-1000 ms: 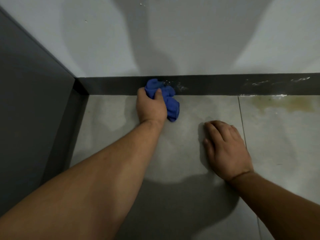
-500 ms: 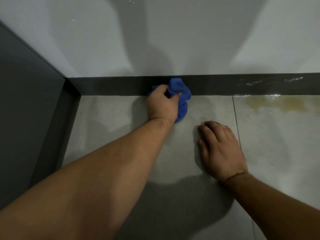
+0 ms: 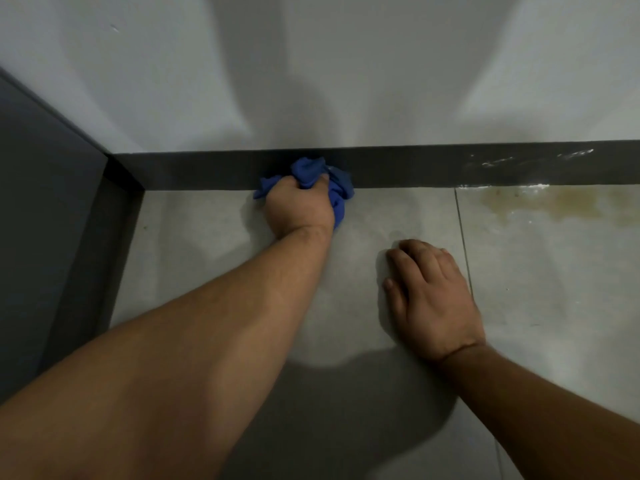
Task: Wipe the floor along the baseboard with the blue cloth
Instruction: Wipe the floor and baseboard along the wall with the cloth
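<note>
Grey floor tile [image 3: 214,237] meets the dark baseboard [image 3: 415,168]; my left hand [image 3: 298,211] has fingers clamped on the blue cloth [image 3: 337,190] there. Right hand [image 3: 433,299] lies flat, fingers loosely spread. Yellowish stain [image 3: 554,202] at 2 o'clock looks unwiped.

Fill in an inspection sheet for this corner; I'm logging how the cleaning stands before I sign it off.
Surface: grey tiled floor, yellow-brown stain by the wall on the right tile, not yet reached.
Job's things: blue cloth, bunched, pressed where floor meets dark baseboard.
Clutter: nothing seen.
Hands: left hand closed on the cloth; right hand flat on the floor, empty.
Cables: nothing seen.
Surroundings: white wall above; pale streaks on the baseboard's right stretch; dark grey panel at left forming the corner.
</note>
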### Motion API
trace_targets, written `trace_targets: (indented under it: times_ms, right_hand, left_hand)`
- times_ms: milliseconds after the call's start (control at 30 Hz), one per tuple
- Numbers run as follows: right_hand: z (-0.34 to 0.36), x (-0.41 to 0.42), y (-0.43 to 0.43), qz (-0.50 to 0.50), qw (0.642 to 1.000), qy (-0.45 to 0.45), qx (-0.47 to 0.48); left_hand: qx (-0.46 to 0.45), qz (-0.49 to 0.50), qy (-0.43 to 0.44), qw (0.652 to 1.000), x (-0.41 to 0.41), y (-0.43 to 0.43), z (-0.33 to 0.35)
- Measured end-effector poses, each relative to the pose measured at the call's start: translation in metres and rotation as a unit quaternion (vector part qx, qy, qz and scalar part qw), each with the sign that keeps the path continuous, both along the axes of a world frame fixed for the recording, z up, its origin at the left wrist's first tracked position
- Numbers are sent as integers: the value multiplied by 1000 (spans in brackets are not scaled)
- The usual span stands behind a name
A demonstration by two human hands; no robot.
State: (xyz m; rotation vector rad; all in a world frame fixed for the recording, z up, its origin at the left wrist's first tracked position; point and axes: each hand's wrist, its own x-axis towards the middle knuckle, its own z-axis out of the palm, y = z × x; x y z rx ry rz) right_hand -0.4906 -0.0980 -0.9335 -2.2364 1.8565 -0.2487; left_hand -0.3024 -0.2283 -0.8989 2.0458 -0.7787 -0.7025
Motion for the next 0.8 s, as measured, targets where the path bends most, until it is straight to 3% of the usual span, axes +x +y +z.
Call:
trace_targets:
  times_ms: [167,433,600,800]
  right_hand:
    - [0,-1,0,7,1000,2,-7]
    - [-3,-3,-1,15,1000,-3,-17]
    - [-1,-4,0,14,1000,-3,-11]
    - [2,-3,0,23,1000,-3,-9]
  left_hand:
    - [69,-77,-52,993,-24,-2,1]
    - [28,-231,-136,963,-59,8,-4]
    - [-8,-215,-224,950,-23,16,-4]
    - [53,-200,-242,948,-12,2,-2]
